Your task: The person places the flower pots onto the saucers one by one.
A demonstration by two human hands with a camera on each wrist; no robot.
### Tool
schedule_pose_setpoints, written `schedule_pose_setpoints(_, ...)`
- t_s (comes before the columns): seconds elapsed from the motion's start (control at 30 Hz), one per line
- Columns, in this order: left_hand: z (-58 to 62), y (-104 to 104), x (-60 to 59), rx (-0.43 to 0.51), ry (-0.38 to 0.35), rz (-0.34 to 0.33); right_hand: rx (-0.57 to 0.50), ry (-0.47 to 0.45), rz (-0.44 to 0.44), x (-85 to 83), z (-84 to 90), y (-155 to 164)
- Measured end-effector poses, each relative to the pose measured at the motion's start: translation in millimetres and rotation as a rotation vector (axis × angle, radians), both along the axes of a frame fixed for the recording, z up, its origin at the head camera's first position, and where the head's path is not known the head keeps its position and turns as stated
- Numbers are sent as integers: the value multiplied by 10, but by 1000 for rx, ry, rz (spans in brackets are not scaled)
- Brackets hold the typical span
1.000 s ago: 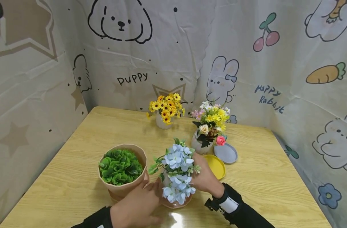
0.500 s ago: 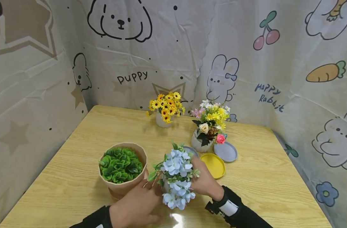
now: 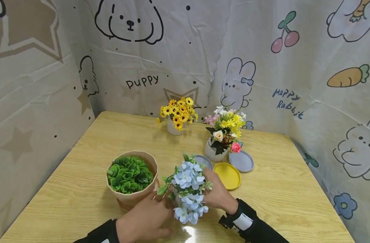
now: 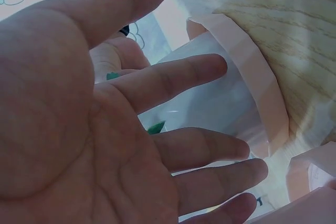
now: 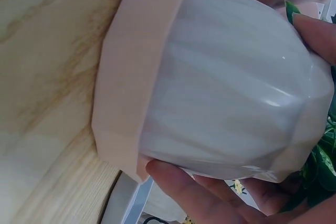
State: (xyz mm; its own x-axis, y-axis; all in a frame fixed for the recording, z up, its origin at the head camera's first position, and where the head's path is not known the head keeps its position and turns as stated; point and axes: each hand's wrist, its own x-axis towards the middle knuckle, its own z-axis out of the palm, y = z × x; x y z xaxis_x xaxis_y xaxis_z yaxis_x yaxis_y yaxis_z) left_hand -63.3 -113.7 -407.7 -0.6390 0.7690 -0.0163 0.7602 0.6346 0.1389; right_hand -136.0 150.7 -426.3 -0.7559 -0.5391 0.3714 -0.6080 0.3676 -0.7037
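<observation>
Wooden surface (image 3: 279, 189): white ribbed pot of pale blue flowers (image 3: 188, 189) on pink saucer (image 5: 131, 77) is cupped between left hand (image 3: 143, 219) and right hand (image 3: 218, 194).

Pale blue flowers (image 3: 188, 189) in white pot (image 5: 231, 87), pink saucer (image 5: 131, 72); beside it green plant (image 3: 129, 173) in beige pot (image 3: 133, 197); behind, yellow dish (image 3: 227, 175), grey dish (image 3: 241, 161).
</observation>
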Motion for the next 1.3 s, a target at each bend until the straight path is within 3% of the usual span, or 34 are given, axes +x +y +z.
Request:
schedule_pose_setpoints(0.33,52,-15,30,-9,35,6,-28,25,70,-26,-60,69)
schedule_pose_setpoints(0.5,147,-62,69,5,26,2,-35,31,120,-38,-83,129)
schedule_pose_setpoints(0.67,319,-135,46,48,-38,-34,26,9,110,-63,-22,190)
schedule_pose_setpoints(0.87,666,-327,-10,206,-175,-88,203,-53,5,-141,93,349)
schedule_pose_setpoints(0.97,834,-447,-38,261,-166,-73,296,-84,-76,-196,115,481)
schedule_pose_setpoints(1.07,963,-571,-84,290,-86,-31,380,-75,-139,-279,103,615)
schedule_pose_setpoints(1.17,1052,-701,-148,322,-24,33,463,-62,-195,-365,78,738)
schedule_pose_setpoints(1.3,1116,-878,-293,337,4,142,549,-64,-216,-462,54,855)
